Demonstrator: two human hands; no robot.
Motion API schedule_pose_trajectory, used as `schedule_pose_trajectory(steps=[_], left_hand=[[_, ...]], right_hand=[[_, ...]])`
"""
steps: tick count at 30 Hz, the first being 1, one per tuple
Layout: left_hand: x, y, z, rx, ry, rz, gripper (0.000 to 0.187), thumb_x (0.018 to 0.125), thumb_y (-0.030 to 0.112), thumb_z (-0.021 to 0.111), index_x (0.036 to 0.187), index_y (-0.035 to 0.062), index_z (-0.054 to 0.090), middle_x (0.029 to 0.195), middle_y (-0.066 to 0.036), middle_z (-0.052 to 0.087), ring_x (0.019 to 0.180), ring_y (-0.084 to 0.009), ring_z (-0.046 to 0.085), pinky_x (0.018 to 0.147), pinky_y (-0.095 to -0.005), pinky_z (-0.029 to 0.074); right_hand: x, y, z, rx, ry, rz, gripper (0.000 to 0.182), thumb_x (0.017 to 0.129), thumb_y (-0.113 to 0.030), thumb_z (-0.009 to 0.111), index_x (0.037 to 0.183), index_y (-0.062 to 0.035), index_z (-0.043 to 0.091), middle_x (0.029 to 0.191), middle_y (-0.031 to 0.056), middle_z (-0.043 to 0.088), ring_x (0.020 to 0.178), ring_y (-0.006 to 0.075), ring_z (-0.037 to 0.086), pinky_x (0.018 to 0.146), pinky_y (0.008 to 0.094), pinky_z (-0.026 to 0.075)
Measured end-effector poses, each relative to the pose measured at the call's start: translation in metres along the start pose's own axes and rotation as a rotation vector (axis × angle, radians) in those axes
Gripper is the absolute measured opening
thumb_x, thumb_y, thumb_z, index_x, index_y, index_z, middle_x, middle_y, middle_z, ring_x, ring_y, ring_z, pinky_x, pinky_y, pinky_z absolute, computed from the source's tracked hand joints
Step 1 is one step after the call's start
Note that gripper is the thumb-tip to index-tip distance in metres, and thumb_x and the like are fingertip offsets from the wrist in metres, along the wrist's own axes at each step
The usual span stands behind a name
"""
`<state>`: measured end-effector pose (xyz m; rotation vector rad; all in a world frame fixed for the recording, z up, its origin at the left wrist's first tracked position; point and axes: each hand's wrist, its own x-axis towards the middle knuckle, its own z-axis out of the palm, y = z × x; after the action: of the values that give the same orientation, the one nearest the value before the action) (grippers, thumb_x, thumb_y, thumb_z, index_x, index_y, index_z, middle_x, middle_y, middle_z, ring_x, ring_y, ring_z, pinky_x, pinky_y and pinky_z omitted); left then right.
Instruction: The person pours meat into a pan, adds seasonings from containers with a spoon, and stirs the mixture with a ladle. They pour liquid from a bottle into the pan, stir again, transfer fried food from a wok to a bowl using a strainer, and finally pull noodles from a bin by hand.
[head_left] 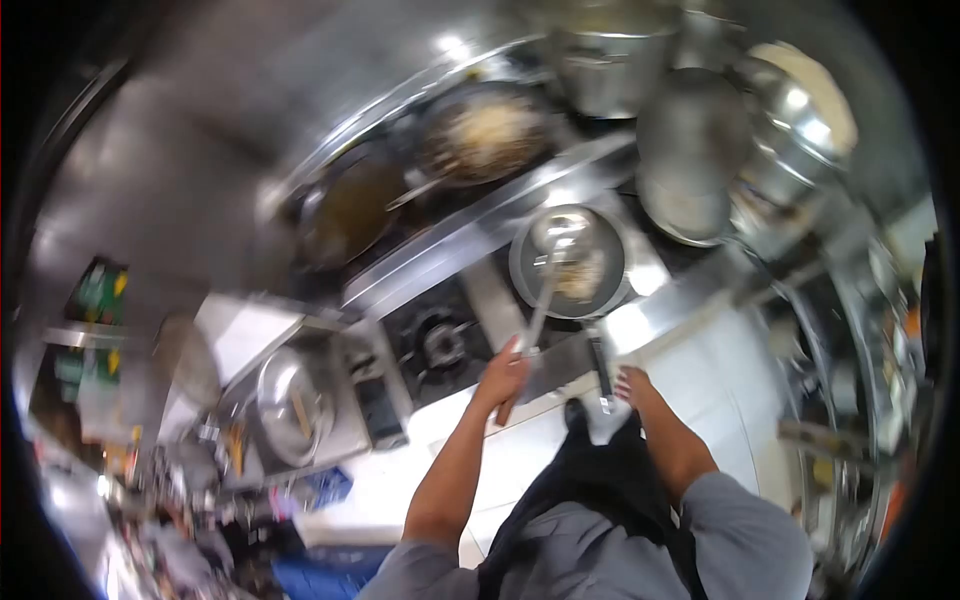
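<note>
Head view, tilted and blurred: a steel cooking range (450,250) runs across a commercial kitchen, white floor tiles (700,370) beneath. The left hand (503,378) is closed round a long ladle (545,285) whose bowl sits in a dark frying pan (572,262) holding pale food. The right hand (634,385) appears to grip the pan's handle (600,368). An empty burner (440,343) lies just beside the pan

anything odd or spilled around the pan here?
Nothing stands out. The left hand holds a ladle in the pan, the right hand holds the pan handle. The frame is blurred, so small spills can't be ruled out.
</note>
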<state>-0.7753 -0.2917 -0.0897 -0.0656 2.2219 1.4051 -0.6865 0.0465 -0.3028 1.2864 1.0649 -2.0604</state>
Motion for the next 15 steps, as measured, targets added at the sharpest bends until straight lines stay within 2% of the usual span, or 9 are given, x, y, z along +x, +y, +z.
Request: schedule_pose_trajectory(steps=[1, 2, 5, 8, 10, 11, 12, 14, 15], left_hand=[[-0.019, 0.025, -0.014, 0.148, 0.03, 0.094, 0.071, 0.091, 0.026, 0.063, 0.15, 0.0084, 0.028, 0.128, -0.021, 0.059, 0.098, -0.0273, 0.066, 0.088, -0.0361, 0.051], [-0.044, 0.062, -0.028, 0.267, 0.102, 0.069, 0.066, 0.093, 0.021, 0.061, 0.149, 0.0075, 0.029, 0.123, -0.017, 0.061, 0.108, -0.025, 0.061, 0.092, -0.0356, 0.049], [-0.122, 0.133, -0.099, 0.356, 0.469, 0.354, 0.054, 0.087, 0.009, 0.066, 0.138, 0.0048, 0.047, 0.124, -0.015, 0.058, 0.104, -0.0222, 0.06, 0.09, -0.0347, 0.049], [-0.247, 0.23, -0.179, 1.008, 1.23, 0.521, 0.023, 0.091, 0.006, 0.059, 0.113, 0.0003, 0.061, 0.107, -0.013, 0.064, 0.094, -0.0226, 0.061, 0.088, -0.035, 0.048], [-0.322, 0.253, -0.241, 0.85, 1.852, 0.525, 0.017, 0.095, 0.006, 0.053, 0.107, 0.0, 0.063, 0.103, -0.012, 0.065, 0.098, -0.0207, 0.06, 0.084, -0.0313, 0.049], [-0.361, 0.26, -0.282, 0.988, 1.966, 0.486, 0.02, 0.097, 0.01, 0.054, 0.11, -0.0016, 0.063, 0.105, -0.012, 0.066, 0.094, -0.0221, 0.063, 0.085, -0.0332, 0.049], [-0.384, 0.262, -0.318, 0.994, 1.889, 0.442, 0.022, 0.097, 0.011, 0.053, 0.113, -0.0015, 0.062, 0.106, -0.013, 0.066, 0.094, -0.0227, 0.063, 0.085, -0.0339, 0.049], [-0.414, 0.26, -0.371, 1.001, 1.811, 0.399, 0.025, 0.098, 0.013, 0.053, 0.115, -0.0014, 0.062, 0.107, -0.013, 0.067, 0.093, -0.0233, 0.063, 0.085, -0.0346, 0.049], [-0.417, 0.257, -0.394, 1.013, 1.652, 0.213, 0.027, 0.097, 0.013, 0.052, 0.119, 0.0, 0.061, 0.11, -0.014, 0.066, 0.097, -0.0239, 0.063, 0.087, -0.0347, 0.049]], right_hand=[[0.012, 0.021, 0.013, 0.014, -0.035, 0.075, 0.033, 0.086, -0.036, 0.066, 0.111, -0.0174, 0.056, 0.106, 0.0072, 0.057, 0.093, 0.031, 0.057, 0.078, 0.0506, 0.051], [0.0, 0.023, 0.031, -0.031, -0.134, 0.07, 0.035, 0.087, -0.038, 0.065, 0.115, -0.0182, 0.057, 0.108, 0.0112, 0.056, 0.095, 0.0334, 0.058, 0.082, 0.0539, 0.051], [0.068, 0.081, 0.045, 0.421, -0.23, 0.348, 0.037, 0.083, -0.043, 0.07, 0.112, -0.0232, 0.06, 0.113, 0.0127, 0.059, 0.101, 0.033, 0.06, 0.085, 0.0512, 0.052], [0.039, 0.073, 0.084, 0.535, -0.374, 0.349, 0.034, 0.087, -0.037, 0.066, 0.114, -0.0177, 0.058, 0.109, 0.0137, 0.058, 0.097, 0.0309, 0.061, 0.085, 0.0432, 0.054], [0.07, 0.098, 0.077, 0.547, -0.448, 0.213, 0.031, 0.09, -0.027, 0.063, 0.114, -0.0095, 0.056, 0.107, 0.0152, 0.06, 0.097, 0.0316, 0.062, 0.085, 0.0436, 0.054], [0.078, 0.104, 0.076, 0.6, -0.493, 0.224, 0.03, 0.09, -0.023, 0.062, 0.115, -0.0079, 0.056, 0.107, 0.016, 0.061, 0.097, 0.0316, 0.062, 0.085, 0.0438, 0.054], [0.08, 0.107, 0.08, 0.594, -0.505, 0.227, 0.03, 0.09, -0.023, 0.062, 0.115, -0.0079, 0.056, 0.107, 0.016, 0.061, 0.097, 0.0316, 0.062, 0.085, 0.0438, 0.054], [0.079, 0.114, 0.086, 0.406, -0.49, -0.131, 0.026, 0.092, -0.018, 0.058, 0.115, -0.0055, 0.059, 0.105, 0.0164, 0.064, 0.098, 0.0311, 0.062, 0.085, 0.0421, 0.053], [0.074, 0.113, 0.089, 0.418, -0.484, -0.138, 0.026, 0.092, -0.018, 0.058, 0.115, -0.0055, 0.059, 0.105, 0.0164, 0.064, 0.098, 0.0311, 0.062, 0.085, 0.0421, 0.053]])
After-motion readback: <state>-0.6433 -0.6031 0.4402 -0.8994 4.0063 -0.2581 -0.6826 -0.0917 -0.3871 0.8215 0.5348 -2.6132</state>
